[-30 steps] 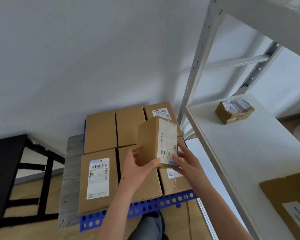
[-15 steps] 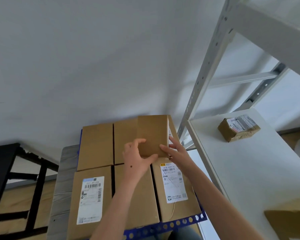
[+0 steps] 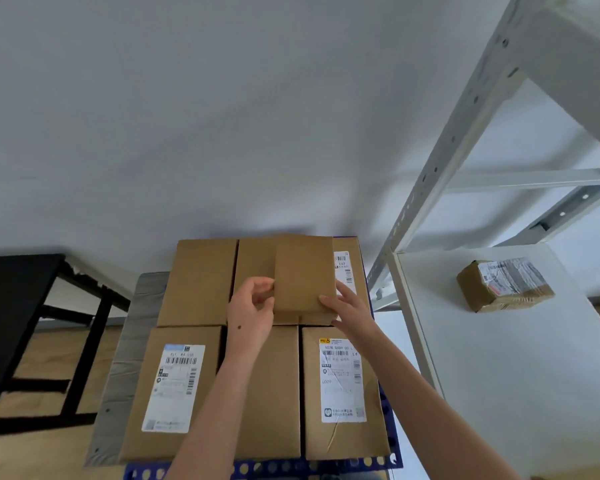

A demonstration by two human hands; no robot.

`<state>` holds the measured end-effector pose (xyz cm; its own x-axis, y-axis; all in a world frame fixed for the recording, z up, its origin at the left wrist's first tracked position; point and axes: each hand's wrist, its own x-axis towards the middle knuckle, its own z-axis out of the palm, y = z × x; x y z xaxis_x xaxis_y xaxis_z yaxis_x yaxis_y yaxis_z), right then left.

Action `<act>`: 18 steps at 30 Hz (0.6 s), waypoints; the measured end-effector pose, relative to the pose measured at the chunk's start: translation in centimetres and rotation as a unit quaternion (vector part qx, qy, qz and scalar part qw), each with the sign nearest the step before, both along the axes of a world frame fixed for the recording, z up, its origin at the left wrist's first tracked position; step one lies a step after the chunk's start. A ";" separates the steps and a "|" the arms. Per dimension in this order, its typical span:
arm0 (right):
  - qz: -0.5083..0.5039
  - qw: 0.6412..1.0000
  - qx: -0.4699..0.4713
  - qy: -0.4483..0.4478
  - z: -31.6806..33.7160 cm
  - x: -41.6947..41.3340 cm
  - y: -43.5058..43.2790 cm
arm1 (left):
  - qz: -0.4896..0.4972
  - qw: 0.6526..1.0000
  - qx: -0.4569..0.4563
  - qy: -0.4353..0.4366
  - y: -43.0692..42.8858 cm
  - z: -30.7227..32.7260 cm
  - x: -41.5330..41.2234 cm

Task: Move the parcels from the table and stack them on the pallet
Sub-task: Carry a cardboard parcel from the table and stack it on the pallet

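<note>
Since the earlier picture, the small parcel (image 3: 303,275) is sitting farther up the stack and flatter, with its plain brown side facing up. It is lying in the middle of the frame, on top of the back row of boxes (image 3: 201,282), across the crack between two of them.

Both hands are holding it. The left hand (image 3: 252,313) is sitting at the parcel's left edge, with its fingers (image 3: 262,289) curling in and gripping that edge. The right hand (image 3: 349,306) is at the lower right corner of the parcel. Its thumb is lying on top of the brown side and its fingers are reaching straight up along the right side, pinching the corner between them.

Six boxes are lying in two rows on the blue pallet (image 3: 291,471), whose edge with round holes is showing at the bottom of the frame.

At the right, a taped parcel (image 3: 504,285) is sitting on the white table (image 3: 499,375), well apart from the hands. A grey rack post (image 3: 440,161) is leaning up toward the upper right. A black table (image 3: 11,323) is standing at the left.
</note>
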<state>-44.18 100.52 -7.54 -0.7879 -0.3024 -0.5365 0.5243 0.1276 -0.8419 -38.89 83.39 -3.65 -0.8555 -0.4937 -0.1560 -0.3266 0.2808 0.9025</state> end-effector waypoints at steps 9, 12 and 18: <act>-0.001 1.000 0.027 -0.007 -0.6 -0.1 -0.8 | 0.022 0.999 -0.042 -0.020 0.1 -0.7 0.6; -0.010 0.999 0.043 -0.004 -0.6 -0.2 -0.8 | 0.035 0.998 -0.053 -0.004 0.5 -0.8 0.5; 0.003 0.999 0.051 0.014 0.1 -0.7 -1.1 | 0.026 0.997 -0.076 -0.014 0.3 -0.8 0.5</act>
<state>-44.84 99.42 -7.47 -0.8013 -0.2522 -0.5425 0.4998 0.2162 -0.8388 -38.43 83.71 -4.44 -0.8246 -0.5568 -0.1000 -0.3693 0.3960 0.8407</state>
